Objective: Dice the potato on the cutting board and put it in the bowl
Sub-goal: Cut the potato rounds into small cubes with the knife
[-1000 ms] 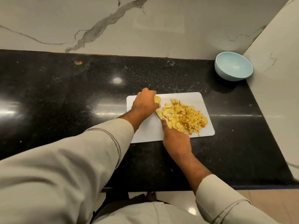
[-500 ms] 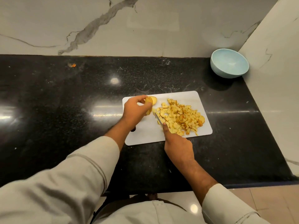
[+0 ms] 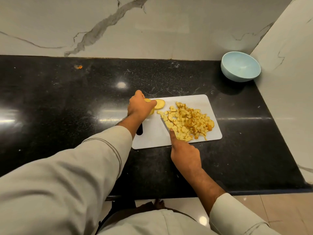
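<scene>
A white cutting board (image 3: 152,138) lies on the black counter. A heap of diced potato (image 3: 188,121) covers its right half. At the board's far left corner lie round potato slices (image 3: 159,103); my left hand (image 3: 139,106) curls over them and grips them from above. My right hand (image 3: 184,153) holds a knife (image 3: 165,125) by its hidden handle, index finger along the spine, the blade resting against the left side of the heap. The light blue bowl (image 3: 240,67) sits empty at the far right corner of the counter.
The black counter (image 3: 67,102) ends at a marble back wall and a marble side wall (image 3: 288,82) on the right, right behind the bowl. A small orange scrap (image 3: 78,66) lies near the back edge at left. The counter's front edge is close to my body.
My left hand drew back from the heap to the board's far left corner with the potato slices. The knife blade came into view beside the heap.
</scene>
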The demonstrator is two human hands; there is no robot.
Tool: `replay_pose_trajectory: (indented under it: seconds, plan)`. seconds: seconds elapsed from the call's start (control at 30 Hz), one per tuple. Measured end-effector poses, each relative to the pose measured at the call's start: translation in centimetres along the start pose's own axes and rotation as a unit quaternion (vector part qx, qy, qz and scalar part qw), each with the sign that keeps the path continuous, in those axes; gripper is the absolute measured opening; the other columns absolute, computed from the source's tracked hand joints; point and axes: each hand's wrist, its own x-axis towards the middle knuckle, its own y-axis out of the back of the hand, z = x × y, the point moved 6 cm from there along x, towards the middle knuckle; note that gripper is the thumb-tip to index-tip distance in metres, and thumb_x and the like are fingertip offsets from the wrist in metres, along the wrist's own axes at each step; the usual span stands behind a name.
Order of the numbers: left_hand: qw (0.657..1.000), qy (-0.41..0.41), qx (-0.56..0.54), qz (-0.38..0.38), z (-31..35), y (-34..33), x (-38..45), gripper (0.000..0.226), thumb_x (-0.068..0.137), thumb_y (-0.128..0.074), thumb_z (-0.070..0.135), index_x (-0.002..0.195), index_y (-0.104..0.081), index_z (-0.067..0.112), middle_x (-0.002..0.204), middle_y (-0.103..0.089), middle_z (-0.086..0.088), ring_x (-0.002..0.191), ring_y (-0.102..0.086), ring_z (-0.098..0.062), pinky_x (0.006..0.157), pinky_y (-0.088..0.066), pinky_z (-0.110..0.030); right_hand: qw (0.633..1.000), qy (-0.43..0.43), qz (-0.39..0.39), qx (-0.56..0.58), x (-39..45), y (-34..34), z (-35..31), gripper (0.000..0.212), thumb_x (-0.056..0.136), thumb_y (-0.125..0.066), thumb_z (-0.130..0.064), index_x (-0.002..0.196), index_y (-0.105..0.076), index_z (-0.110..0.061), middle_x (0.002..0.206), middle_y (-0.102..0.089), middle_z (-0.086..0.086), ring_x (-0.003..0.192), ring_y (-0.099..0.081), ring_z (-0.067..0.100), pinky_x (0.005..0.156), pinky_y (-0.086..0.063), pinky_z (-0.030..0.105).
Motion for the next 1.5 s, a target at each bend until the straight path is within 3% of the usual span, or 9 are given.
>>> replay_pose_trajectory:
  seconds: [0.1, 0.3, 0.43, 0.63, 0.73, 0.83, 1.1, 1.3, 1.5]
  plan:
    - [0.999, 0.03, -0.039, 0.005, -0.6, 0.1, 0.4, 0.02, 0.069, -0.066, 0.023, 0.075, -0.047, 0.019, 0.079, -0.052, 0.0, 0.072, -0.057, -0.026, 0.061, -0.059, -0.048, 1.0, -0.01, -0.004, 0.008, 0.0, 0.0, 0.2, 0.066, 0.098, -0.036, -0.024, 0.152, -0.002, -0.036, 0.07, -0.035, -0.006, 0.055, -0.036, 0.016, 0.054, -0.032, 0.032]
    - [0.99, 0.053, -0.127, 0.012, -1.3, 1.5, 0.0, 0.015, 0.076, -0.077, 0.012, 0.079, -0.064, 0.006, 0.087, -0.064, -0.011, 0.067, -0.063, -0.024, 0.048, -0.058, -0.037, 0.999, -0.019, 0.006, 0.028, 0.0, 0.5, 0.5, 0.065, 0.098, -0.037, -0.025, 0.152, -0.004, -0.036, 0.07, -0.039, -0.006, 0.056, -0.039, 0.016, 0.054, -0.034, 0.032]
    - [0.984, 0.057, -0.164, -0.051, -2.6, -0.3, -4.0, 0.017, 0.075, -0.081, 0.013, 0.085, -0.07, 0.005, 0.086, -0.067, -0.01, 0.069, -0.064, -0.023, 0.045, -0.055, -0.031, 0.997, -0.024, 0.014, 0.067, -0.5, 0.4, 0.8, 0.062, 0.099, -0.037, -0.026, 0.152, -0.008, -0.038, 0.079, -0.054, -0.002, 0.063, -0.053, 0.021, 0.057, -0.039, 0.034]
    - [0.999, 0.006, 0.008, -0.044, -3.8, -1.6, -6.9, 0.057, 0.076, -0.079, 0.031, 0.126, -0.062, 0.009, 0.124, -0.06, -0.005, 0.1, -0.064, -0.027, 0.085, -0.054, -0.043, 0.998, -0.025, 0.018, 0.063, -1.6, 0.3, -0.1, 0.06, 0.1, -0.035, -0.032, 0.152, -0.007, -0.038, 0.075, -0.049, -0.005, 0.059, -0.049, 0.019, 0.056, -0.042, 0.034]
    - [0.985, -0.061, 0.124, -0.099, -3.8, -1.2, -7.1, 0.079, 0.07, -0.083, 0.036, 0.139, -0.049, 0.018, 0.128, -0.052, -0.004, 0.118, -0.052, -0.023, 0.097, -0.045, -0.036, 0.997, -0.023, 0.021, 0.064, -1.8, 0.4, -0.4, 0.061, 0.099, -0.036, -0.032, 0.152, -0.008, -0.037, 0.071, -0.045, -0.006, 0.056, -0.044, 0.017, 0.053, -0.039, 0.032]
    - [0.976, -0.087, 0.152, -0.129, -4.1, -1.5, -7.6, 0.094, 0.063, -0.087, 0.032, 0.144, -0.041, 0.023, 0.124, -0.047, -0.001, 0.119, -0.047, -0.021, 0.1, -0.042, -0.033, 0.998, -0.014, 0.027, 0.063, -1.9, 0.4, -0.7, 0.064, 0.099, -0.037, -0.031, 0.153, -0.003, -0.036, 0.069, -0.046, -0.007, 0.058, -0.05, 0.017, 0.054, -0.041, 0.032]
    - [0.983, -0.081, 0.139, -0.086, -4.0, -2.1, -8.0, 0.084, 0.067, -0.086, 0.025, 0.14, -0.047, 0.015, 0.128, -0.047, -0.003, 0.121, -0.047, -0.021, 0.094, -0.035, -0.022, 0.998, 0.005, 0.011, 0.065, -0.6, 0.4, -2.1, 0.058, 0.099, -0.034, -0.03, 0.153, -0.012, -0.031, 0.096, -0.062, 0.001, 0.08, -0.062, 0.026, 0.057, -0.034, 0.034]
    - [0.97, -0.1, 0.199, -0.095, -2.5, -2.0, -7.9, 0.047, 0.066, -0.085, 0.027, 0.108, -0.066, 0.017, 0.102, -0.044, -0.001, 0.099, -0.056, -0.025, 0.071, -0.042, -0.028, 0.999, 0.017, -0.019, 0.046, 0.4, -0.3, -3.6, 0.063, 0.097, -0.035, -0.023, 0.153, -0.008, -0.028, 0.1, -0.06, 0.003, 0.084, -0.062, 0.025, 0.058, -0.034, 0.033]
    - [0.954, -0.119, 0.253, -0.103, -1.5, -2.5, -7.9, 0.034, 0.078, -0.075, 0.025, 0.11, -0.065, 0.017, 0.11, -0.045, -0.007, 0.099, -0.056, -0.028, 0.075, -0.048, -0.034, 0.999, 0.028, -0.011, 0.028, 0.3, -0.3, -4.1, 0.068, 0.094, -0.037, -0.016, 0.153, -0.005, -0.023, 0.1, -0.058, 0.005, 0.083, -0.063, 0.029, 0.059, -0.034, 0.035]
